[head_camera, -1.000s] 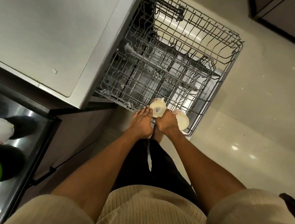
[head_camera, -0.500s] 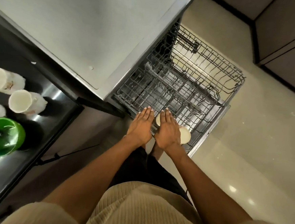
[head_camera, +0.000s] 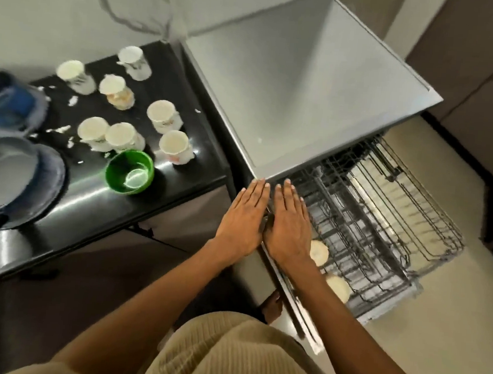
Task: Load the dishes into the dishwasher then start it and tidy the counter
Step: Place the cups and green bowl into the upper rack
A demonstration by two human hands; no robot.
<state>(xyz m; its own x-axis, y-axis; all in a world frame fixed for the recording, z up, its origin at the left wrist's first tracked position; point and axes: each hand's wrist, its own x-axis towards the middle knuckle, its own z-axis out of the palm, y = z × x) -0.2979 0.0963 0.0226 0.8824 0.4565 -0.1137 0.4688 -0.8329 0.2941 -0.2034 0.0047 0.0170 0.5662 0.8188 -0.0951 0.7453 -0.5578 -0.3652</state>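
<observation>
The dishwasher's wire rack (head_camera: 384,215) is pulled out over the floor below its grey top (head_camera: 306,82). Two cream cups (head_camera: 319,252) (head_camera: 338,288) lie in the rack's near corner. My left hand (head_camera: 244,216) and my right hand (head_camera: 288,222) hover side by side, fingers straight, palms down, holding nothing, near the corner of the dishwasher. On the black counter (head_camera: 96,204) to the left stand several white mugs (head_camera: 173,147) and a green bowl (head_camera: 130,171).
Grey plates (head_camera: 13,177) and a blue dish (head_camera: 10,103) sit blurred at the counter's left end. White crumbs or scraps (head_camera: 61,129) lie among the mugs. Dark cabinets (head_camera: 483,87) border the tiled floor (head_camera: 434,334) at right.
Both hands let go of the two cups in the rack and rose with fingers straightened. The view swung left and up, bringing the counter with the mugs and bowl into sight.
</observation>
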